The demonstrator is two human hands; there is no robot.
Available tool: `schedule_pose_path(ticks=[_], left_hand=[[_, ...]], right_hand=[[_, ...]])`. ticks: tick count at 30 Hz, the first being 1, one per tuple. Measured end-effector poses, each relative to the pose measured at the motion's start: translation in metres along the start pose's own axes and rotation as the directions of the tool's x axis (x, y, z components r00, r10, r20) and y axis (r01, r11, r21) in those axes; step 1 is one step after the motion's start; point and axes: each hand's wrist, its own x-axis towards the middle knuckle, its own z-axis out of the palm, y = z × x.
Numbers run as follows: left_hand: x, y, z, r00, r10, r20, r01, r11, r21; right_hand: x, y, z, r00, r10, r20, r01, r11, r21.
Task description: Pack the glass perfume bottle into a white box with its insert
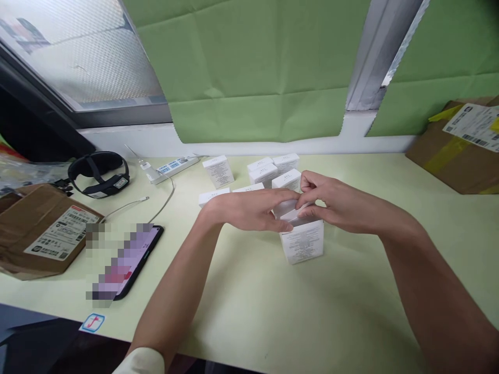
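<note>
Out on the pale yellow-green table (249, 306), white printed cartons crowd the middle, and here's the one at the hands: the nearest white carton (303, 246), its text panel facing the near side, its top partly covered by fingers. Right behind it, a far-side carton (287, 179) stands close in the way of the right hand (331, 205). Further off, more cartons cluster, a lone tilted-looking carton (217, 172) stands to their left, and two others peek out behind the left hand (249, 208).

Over on the left, a power strip (177, 167) trails its cable, a black headband (99, 174) sits beyond a labelled cardboard box (50, 228), and a smartphone (134, 259) lies screen up, partly pixelated. Far right, there's a taped shipping box (454, 153); green sheets (257, 67) hang along the far side.

Now the hands! The left comes in from the near left, back of the hand up, fingers stretched rightward, thumb at the carton's near top edge. The right reaches in from the near right, wrist bent, fingers curled, index and thumb slightly apart over the carton's top. Whether either actually grips, I cannot tell.
</note>
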Motion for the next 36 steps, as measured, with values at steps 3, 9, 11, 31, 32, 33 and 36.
schedule_pose_path(ticks=[3, 9, 11, 31, 32, 33, 36], left_hand=[[-0.003, 0.002, -0.001, 1.000, 0.001, -0.013, -0.001, 1.000, 0.021], [0.001, 0.001, 0.003, 0.999, -0.023, -0.022, 0.025, 0.993, 0.112], [0.004, -0.001, 0.005, 0.999, -0.032, -0.015, 0.034, 0.991, 0.130], [0.006, -0.007, 0.008, 0.996, 0.042, -0.078, -0.035, 0.995, 0.090], [0.006, -0.007, 0.008, 0.996, 0.020, -0.082, -0.013, 0.996, 0.086], [0.005, -0.006, 0.007, 0.996, -0.011, -0.085, 0.019, 0.996, 0.091], [0.005, -0.007, 0.006, 0.989, -0.114, -0.098, 0.124, 0.987, 0.103]], right_hand=[[-0.001, -0.003, 0.000, 1.000, 0.018, 0.014, -0.019, 1.000, 0.020], [0.004, -0.004, 0.010, 0.999, 0.034, -0.009, -0.034, 0.999, 0.006], [0.006, -0.004, 0.012, 1.000, 0.029, -0.001, -0.029, 1.000, 0.003], [0.011, 0.002, 0.017, 0.987, 0.076, -0.144, -0.082, 0.996, -0.036], [0.012, 0.002, 0.017, 0.984, 0.074, -0.164, -0.080, 0.996, -0.035], [0.013, 0.002, 0.017, 0.982, 0.072, -0.177, -0.080, 0.996, -0.035], [0.019, 0.003, 0.021, 0.976, 0.077, -0.202, -0.086, 0.996, -0.035]])
